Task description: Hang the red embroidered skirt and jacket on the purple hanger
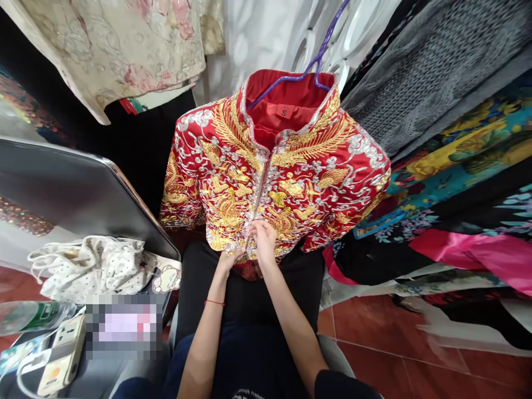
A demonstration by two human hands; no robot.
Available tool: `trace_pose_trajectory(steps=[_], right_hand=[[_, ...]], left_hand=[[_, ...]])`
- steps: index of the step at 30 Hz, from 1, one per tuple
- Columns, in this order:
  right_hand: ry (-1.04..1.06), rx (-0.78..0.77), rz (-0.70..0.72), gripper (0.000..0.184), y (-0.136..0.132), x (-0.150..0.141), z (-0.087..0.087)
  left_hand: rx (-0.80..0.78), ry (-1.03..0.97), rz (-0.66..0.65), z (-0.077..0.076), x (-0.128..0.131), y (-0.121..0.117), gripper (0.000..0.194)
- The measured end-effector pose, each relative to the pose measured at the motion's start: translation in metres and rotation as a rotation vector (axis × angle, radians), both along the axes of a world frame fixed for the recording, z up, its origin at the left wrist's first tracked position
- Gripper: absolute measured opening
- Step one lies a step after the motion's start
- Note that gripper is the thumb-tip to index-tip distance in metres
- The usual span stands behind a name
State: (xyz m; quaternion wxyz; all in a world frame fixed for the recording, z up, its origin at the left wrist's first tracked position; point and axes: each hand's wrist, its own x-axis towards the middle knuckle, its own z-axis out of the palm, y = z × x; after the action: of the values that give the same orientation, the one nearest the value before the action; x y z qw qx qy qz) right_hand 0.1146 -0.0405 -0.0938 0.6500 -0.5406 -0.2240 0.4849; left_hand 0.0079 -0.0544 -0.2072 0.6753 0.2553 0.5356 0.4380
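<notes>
A red jacket point(291, 183) thick with gold and silver embroidery hangs in front of me on a purple hanger point(316, 61). Its collar shows a red lining with a small size tag. My left hand point(230, 257) grips the bottom hem from underneath, left of the front opening. My right hand point(262, 238) is pinched on the front edge just above the hem, fingers pressed together on the fabric. A thin red string circles my left wrist. Both forearms reach up from my lap.
A grey table point(95, 183) stands at the left with a white dotted cloth bag point(91, 266), a plastic bottle point(29, 316) and a power strip point(62, 354). Colourful garments point(465, 166) hang at the right. Pale floral clothes point(124, 50) hang upper left. Red floor tiles point(399, 343) show lower right.
</notes>
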Motion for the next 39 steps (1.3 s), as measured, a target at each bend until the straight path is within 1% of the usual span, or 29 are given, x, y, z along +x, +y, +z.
trace_pose_trajectory(steps=[3,5,7,9,11,13,14,16,17,18,19,21,23,25,30,33,37,39], right_hand=[[-0.032,0.117,0.001,0.016,0.0,0.0,0.026],[-0.07,0.204,0.017,0.016,-0.002,0.001,0.041],[-0.11,0.235,0.064,0.018,-0.003,0.004,0.051],[-0.143,0.225,0.117,0.022,-0.003,0.008,0.055],[-0.179,0.219,0.142,0.026,-0.003,0.011,0.055],[-0.251,0.223,0.123,0.028,-0.003,0.014,0.053],[-0.31,0.226,0.1,0.028,-0.003,0.015,0.053],[-0.429,0.23,0.05,0.026,-0.004,0.016,0.053],[-0.464,0.233,0.039,0.024,-0.005,0.017,0.054],[-0.467,0.24,0.042,0.022,-0.005,0.018,0.056],[-0.437,0.252,0.056,0.02,-0.006,0.018,0.057],[-0.321,0.279,0.11,0.017,-0.006,0.019,0.06],[-0.219,0.286,0.156,0.017,-0.007,0.02,0.063],[-0.175,0.269,0.184,0.018,-0.008,0.02,0.064],[-0.12,0.218,0.224,0.022,-0.012,0.023,0.06],[-0.091,0.18,0.241,0.026,-0.014,0.028,0.059],[-0.022,0.154,0.329,0.027,-0.017,0.029,0.065],[0.003,0.167,0.312,0.027,-0.018,0.026,0.07]], left_hand=[[-0.003,0.034,0.012,-0.003,0.005,0.001,0.056],[-0.002,0.083,0.006,-0.003,0.007,0.002,0.05],[-0.003,0.153,-0.026,0.002,0.005,0.001,0.041],[-0.002,0.245,-0.073,0.013,-0.002,0.0,0.032],[-0.001,0.34,-0.109,0.033,-0.011,-0.001,0.032],[0.059,0.463,-0.128,0.062,-0.017,0.001,0.035],[0.126,0.532,-0.136,0.078,-0.016,0.002,0.033],[0.469,0.765,-0.169,0.11,-0.008,0.008,0.022],[0.622,0.828,-0.173,0.124,-0.001,0.012,0.018],[0.741,0.883,-0.184,0.137,0.007,0.017,0.014],[0.815,0.933,-0.18,0.146,0.014,0.021,0.012],[0.885,1.015,-0.155,0.158,0.026,0.029,0.01],[0.911,1.077,-0.113,0.161,0.032,0.035,0.01],[0.943,1.116,-0.096,0.159,0.032,0.037,0.01],[0.989,1.178,-0.17,0.155,0.026,0.034,0.008],[0.995,1.182,-0.189,0.154,0.024,0.031,0.009],[0.987,1.193,-0.186,0.151,0.024,0.027,0.011],[1.001,1.211,-0.173,0.151,0.024,0.025,0.013]])
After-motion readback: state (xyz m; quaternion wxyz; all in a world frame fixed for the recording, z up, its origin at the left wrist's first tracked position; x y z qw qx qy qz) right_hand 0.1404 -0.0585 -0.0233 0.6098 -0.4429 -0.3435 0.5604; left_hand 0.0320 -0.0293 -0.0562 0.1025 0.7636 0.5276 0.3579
